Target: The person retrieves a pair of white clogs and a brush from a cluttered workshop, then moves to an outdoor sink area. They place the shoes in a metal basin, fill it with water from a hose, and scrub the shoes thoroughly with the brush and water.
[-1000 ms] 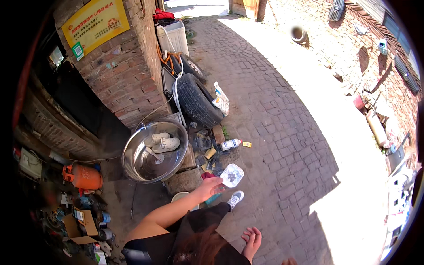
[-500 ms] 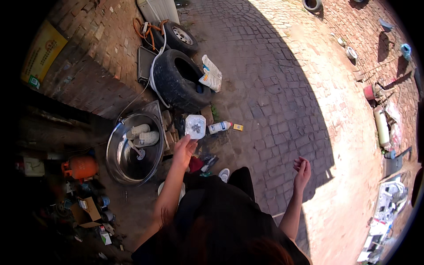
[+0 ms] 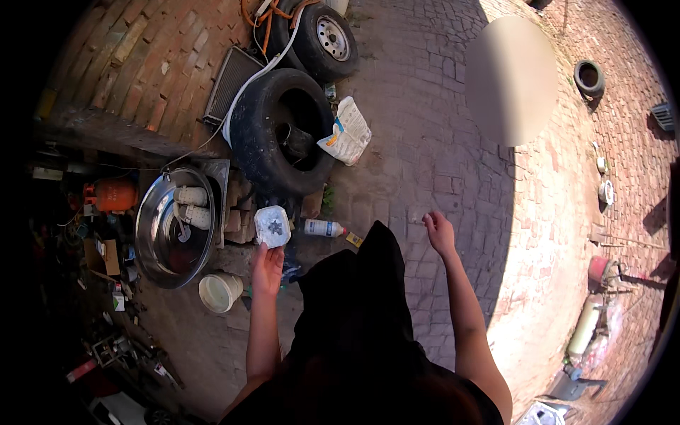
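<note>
My left hand (image 3: 268,269) pinches the near edge of a shallow white square dish (image 3: 263,225), with a grey patch in its middle. The dish is held up in front of me, left of a white bottle (image 3: 320,228) with a red cap. Farther left, a pair of white shoes (image 3: 191,206) lies in a large shiny metal basin (image 3: 145,251), beside a pale long-handled brush (image 3: 180,225). Out to the right, my right hand (image 3: 440,232) is raised over the paving with curled fingers; whether something small is in them I cannot make out.
A big black tyre (image 3: 255,156) leans by the brick wall, with a wheel (image 3: 333,39) behind it and a white sack (image 3: 347,134) at its side. A white bucket (image 3: 220,292) stands near the basin. A small yellow box (image 3: 354,239) lies by the bottle.
The view has shifted, bringing the white bucket into fuller sight. My left hand still holds the dish, now lower and farther left in view. My right hand has come up and left, fingers still curled.
</note>
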